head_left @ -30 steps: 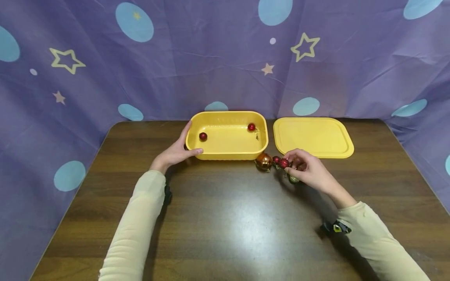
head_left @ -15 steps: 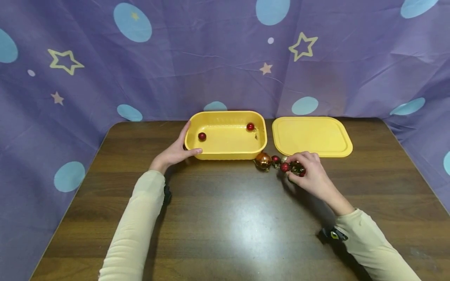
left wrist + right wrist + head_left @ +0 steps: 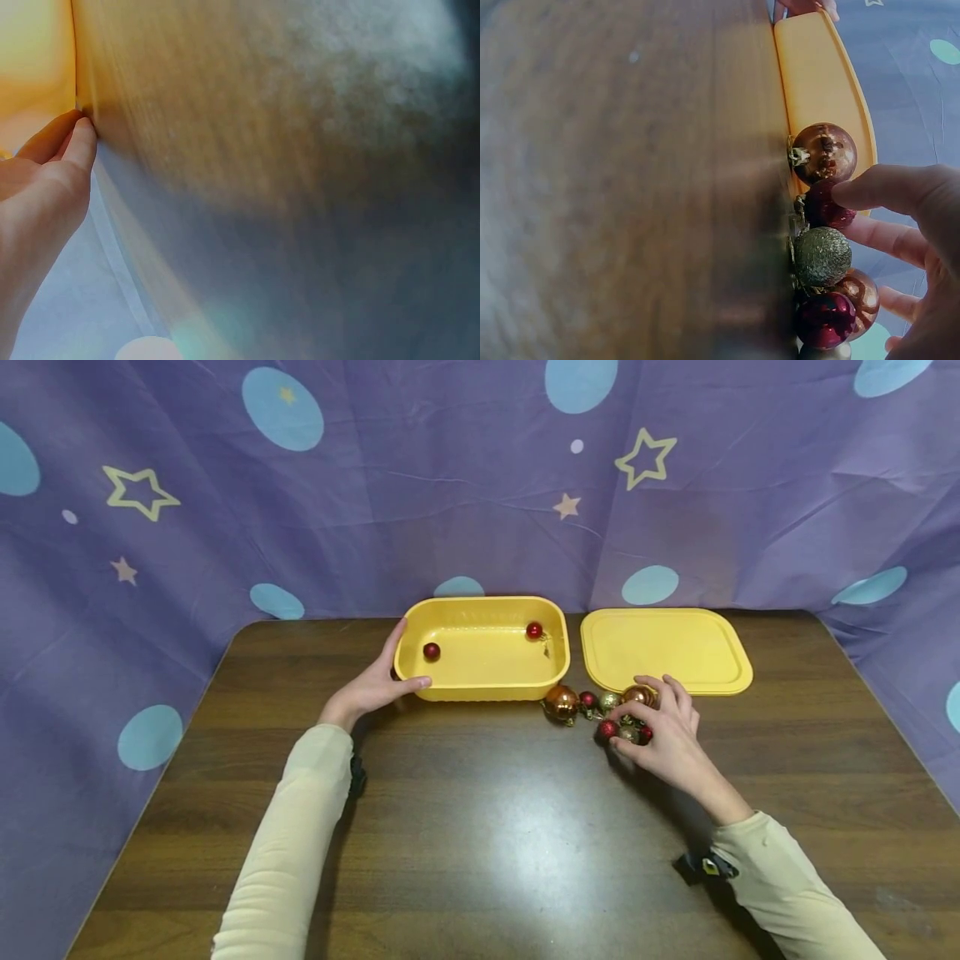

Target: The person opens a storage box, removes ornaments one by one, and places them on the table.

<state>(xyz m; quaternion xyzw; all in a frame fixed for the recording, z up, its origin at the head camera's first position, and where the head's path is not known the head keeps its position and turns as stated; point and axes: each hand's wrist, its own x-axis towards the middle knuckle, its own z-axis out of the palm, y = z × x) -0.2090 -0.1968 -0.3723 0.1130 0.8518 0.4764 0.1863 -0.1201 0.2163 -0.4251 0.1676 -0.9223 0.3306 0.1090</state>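
My left hand holds the left end of a yellow plastic box, thumb along its front. Two small red baubles lie inside it, apart. Right of the box, my right hand pinches a red glitter bauble between thumb and forefinger, other fingers spread. Around it cluster a shiny copper bauble, a small red bauble, a gold glitter bauble and another copper bauble. The right wrist view shows the thumb against the red glitter bauble, beside a greenish-gold glitter bauble.
A yellow lid lies flat right of the box, just behind the baubles. The brown wooden table reaches back to a purple curtain printed with stars and dots.
My right hand has drawn slightly toward me with the red glitter bauble, its other fingers spreading. More of the gold and copper baubles show now. The left hand keeps its hold on the box.
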